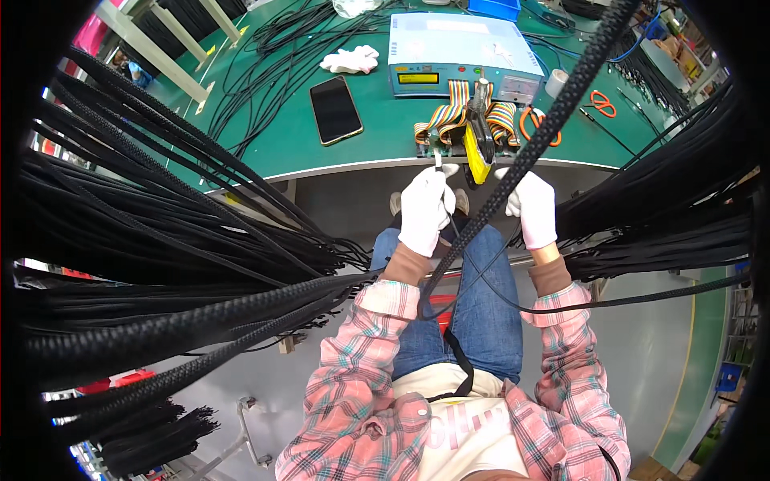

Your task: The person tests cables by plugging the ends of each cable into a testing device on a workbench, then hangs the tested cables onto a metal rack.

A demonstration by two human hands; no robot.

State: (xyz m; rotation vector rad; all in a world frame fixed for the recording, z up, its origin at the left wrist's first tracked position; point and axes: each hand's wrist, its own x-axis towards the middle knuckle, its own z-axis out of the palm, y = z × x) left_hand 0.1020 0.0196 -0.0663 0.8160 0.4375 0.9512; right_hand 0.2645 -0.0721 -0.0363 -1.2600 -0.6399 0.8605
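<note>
My left hand (425,210), in a white glove, is closed around a thin black cable (455,228); a small pale connector (438,161) sticks up past its fingertips. This connector is close to the small sockets at the table's front edge, but I cannot tell whether it touches them. Opposite, my gloved right hand (532,210) is also closed, with a thin dark cable running from under its palm; its fingertips are partly hidden. Between the hands and slightly beyond stands a toggle clamp with a yellow handle (476,159). Rainbow ribbon cables (449,119) link the sockets to a light-blue tester box (461,52).
A phone (336,111) and a crumpled white glove (350,59) lie on the green table (281,148). Orange-handled scissors (539,128) rest right of the clamp. Thick bundles of black cables (160,216) hang at both sides, and a braided cable (553,132) crosses in front.
</note>
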